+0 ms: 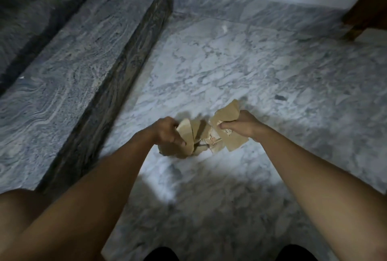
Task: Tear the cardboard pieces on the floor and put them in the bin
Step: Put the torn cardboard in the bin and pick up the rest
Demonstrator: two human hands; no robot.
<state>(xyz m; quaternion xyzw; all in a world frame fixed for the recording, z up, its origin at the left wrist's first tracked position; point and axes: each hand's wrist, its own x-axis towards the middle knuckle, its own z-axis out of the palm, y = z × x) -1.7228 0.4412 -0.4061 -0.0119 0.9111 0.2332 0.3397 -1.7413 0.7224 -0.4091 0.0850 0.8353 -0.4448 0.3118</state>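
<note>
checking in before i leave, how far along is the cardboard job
Done: the cardboard pieces are off the marble floor and already ragged with tears. In hand: left hand and right hand each grip a share, seemingly mid-tear. Left: binning; no bin is in view.

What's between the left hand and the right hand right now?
In the head view, only torn cardboard fills the gap: the left hand grips one bunch, the right hand another.

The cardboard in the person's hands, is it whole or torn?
Torn. The cardboard shows ragged edges and cracks, split between the left hand and right hand.
</note>
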